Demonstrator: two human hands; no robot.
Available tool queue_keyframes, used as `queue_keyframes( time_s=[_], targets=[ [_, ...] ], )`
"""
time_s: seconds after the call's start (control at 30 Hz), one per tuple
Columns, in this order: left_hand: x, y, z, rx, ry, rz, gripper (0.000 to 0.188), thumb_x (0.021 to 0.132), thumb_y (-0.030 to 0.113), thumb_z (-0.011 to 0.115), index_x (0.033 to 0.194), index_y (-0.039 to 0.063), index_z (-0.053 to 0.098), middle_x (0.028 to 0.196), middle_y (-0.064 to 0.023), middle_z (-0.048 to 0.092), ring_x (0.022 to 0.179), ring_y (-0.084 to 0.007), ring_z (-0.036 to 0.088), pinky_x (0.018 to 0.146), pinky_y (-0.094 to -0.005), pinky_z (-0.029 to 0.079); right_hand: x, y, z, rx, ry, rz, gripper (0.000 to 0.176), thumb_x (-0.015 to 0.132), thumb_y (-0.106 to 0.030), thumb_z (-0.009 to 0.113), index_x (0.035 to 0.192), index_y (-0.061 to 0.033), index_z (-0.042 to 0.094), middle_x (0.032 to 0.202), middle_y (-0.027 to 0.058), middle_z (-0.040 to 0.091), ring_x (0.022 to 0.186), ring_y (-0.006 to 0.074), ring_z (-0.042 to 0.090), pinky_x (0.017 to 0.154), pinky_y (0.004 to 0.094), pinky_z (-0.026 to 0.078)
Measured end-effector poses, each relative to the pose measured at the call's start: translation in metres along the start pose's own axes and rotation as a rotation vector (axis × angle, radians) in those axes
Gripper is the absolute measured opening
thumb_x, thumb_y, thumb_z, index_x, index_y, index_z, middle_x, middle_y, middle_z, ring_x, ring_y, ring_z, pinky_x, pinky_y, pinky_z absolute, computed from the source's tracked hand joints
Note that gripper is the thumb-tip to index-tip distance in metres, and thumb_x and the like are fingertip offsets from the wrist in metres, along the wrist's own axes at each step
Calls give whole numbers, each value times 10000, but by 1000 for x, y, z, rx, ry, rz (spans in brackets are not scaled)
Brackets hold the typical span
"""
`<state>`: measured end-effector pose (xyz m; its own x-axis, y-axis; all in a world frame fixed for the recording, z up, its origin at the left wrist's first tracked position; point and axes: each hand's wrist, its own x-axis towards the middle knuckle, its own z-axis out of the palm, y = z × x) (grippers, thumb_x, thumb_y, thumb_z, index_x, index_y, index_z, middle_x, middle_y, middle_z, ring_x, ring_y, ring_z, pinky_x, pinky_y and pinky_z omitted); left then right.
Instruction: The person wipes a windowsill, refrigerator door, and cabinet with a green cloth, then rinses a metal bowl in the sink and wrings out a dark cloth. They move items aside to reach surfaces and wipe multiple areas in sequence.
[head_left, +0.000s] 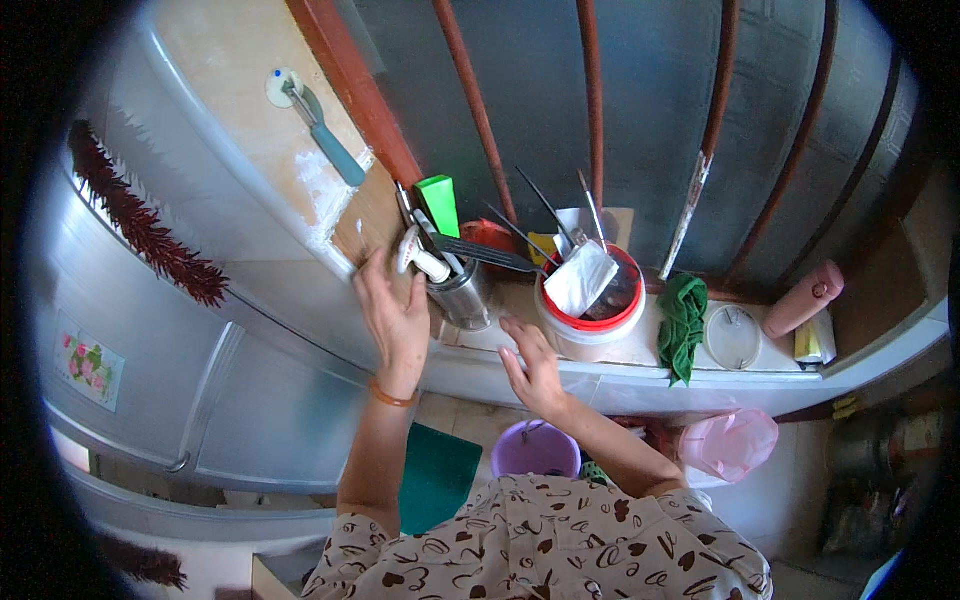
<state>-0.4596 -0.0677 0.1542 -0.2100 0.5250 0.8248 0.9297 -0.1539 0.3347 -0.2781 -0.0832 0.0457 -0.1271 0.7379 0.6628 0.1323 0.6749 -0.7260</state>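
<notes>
My left hand (394, 315), with an orange bangle at its wrist, reaches up just left of a metal utensil canister (466, 304); its fingers are apart and hold nothing that I can see. In the canister stand a white-handled tool (425, 259), a bright green object (438, 204) and other utensils. My right hand (534, 367) is below and between the canister and a white tub with a red rim (592, 341), fingers loosely spread, nothing in them. A crumpled white sheet (582, 279), a black slotted spatula (487, 253) and thin rods lie in or over the tub.
On the sill to the right are a green cloth (682, 326), a round clear lid (733, 337) and a pink bottle (804, 300). Red-brown bars cross the window. A teal-handled tool (337, 154) hangs from a wall hook. Below stand a purple bucket (525, 450) and a pink container (731, 444).
</notes>
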Motion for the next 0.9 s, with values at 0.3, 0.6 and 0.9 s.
queue_keyframes(
  time_s=[0.3,0.6,0.9],
  targets=[
    [-60,64,64,-1041,-281,-504,322,916,171,623,1186,18,541,1102,-91,579,916,-133,579,785,-252,487,20,21,-121,-149,564,193,347,906,-124,573,1220,8,507,1230,166,493,1142,269,489,970,373,389],
    [-6,74,130,-1452,-522,-600,727,824,293,736,1354,-10,342,1377,-198,426,1275,-234,422,1096,-360,309,30,60,-113,309,364,469,576,840,-95,605,1352,48,383,1329,189,464,1226,253,463,1057,354,340],
    [-9,78,123,-1619,-447,-498,131,914,161,609,941,120,487,1221,-192,579,1145,-260,562,883,-348,445,30,55,-111,70,271,284,564,754,-123,581,1261,87,447,1261,214,439,1199,329,450,1059,385,337]
  ],
)
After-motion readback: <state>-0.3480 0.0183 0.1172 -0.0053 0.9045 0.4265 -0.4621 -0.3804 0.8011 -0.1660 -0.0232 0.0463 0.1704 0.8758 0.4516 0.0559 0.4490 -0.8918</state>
